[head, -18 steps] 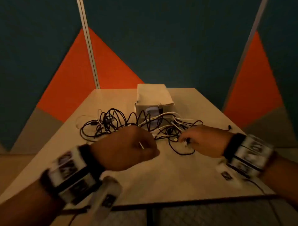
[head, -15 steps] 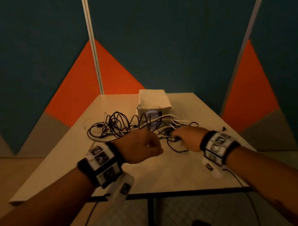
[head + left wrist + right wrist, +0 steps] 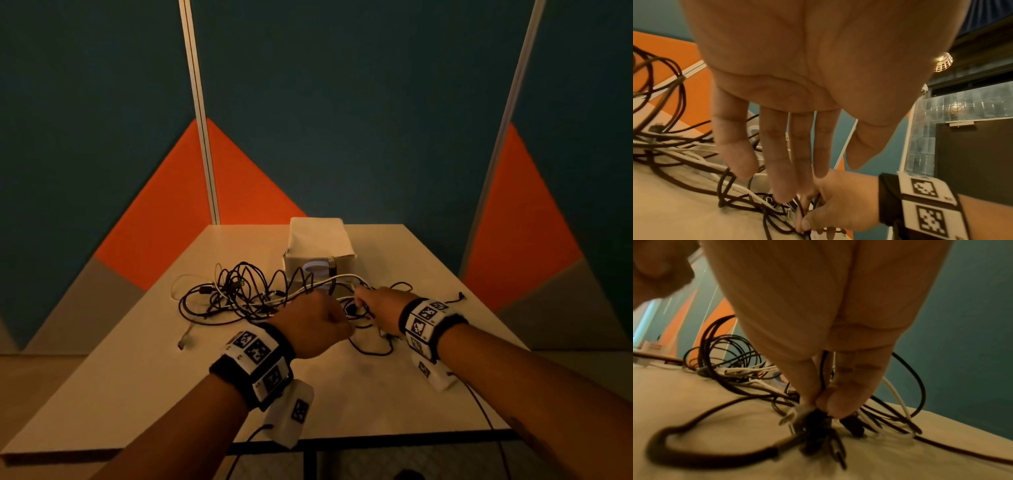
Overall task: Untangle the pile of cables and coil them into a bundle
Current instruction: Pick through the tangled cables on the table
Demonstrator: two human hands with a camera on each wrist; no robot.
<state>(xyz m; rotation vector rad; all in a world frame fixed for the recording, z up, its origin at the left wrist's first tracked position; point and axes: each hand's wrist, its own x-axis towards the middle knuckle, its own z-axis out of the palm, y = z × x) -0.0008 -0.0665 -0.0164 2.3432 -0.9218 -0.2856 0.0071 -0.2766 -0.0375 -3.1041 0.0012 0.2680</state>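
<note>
At the centre of the table (image 3: 144, 394), a tangled pile of cables (image 3: 246, 294) lies spread, black and white strands looped over one another. The pile extends from the 9 o'clock side of the table centre to the 3 o'clock side, just in front of a small white box (image 3: 317, 246) standing at 12 o'clock. One loose connector end (image 3: 183, 342) trails off toward 7 o'clock of the pile.

The right hand (image 3: 380, 310) sits at the 3 o'clock edge of the pile. In the right wrist view its thumb and fingers (image 3: 840, 404) are pressed together, pinching a cluster of cable ends and plugs (image 3: 818, 423) against the table surface. A thick dark cable (image 3: 694, 456) curves away from this cluster toward 8 o'clock.

The left hand (image 3: 311, 325) is at 6 o'clock of the pile, just beside the right hand. In the left wrist view its fingers (image 3: 783, 162) are extended and relaxed, pointing down into the strands, fingertips reaching the cables near the right hand; whether they touch cannot be told. It grips nothing.

Both wrists carry bands with black-and-white markers (image 3: 255, 353).
</note>
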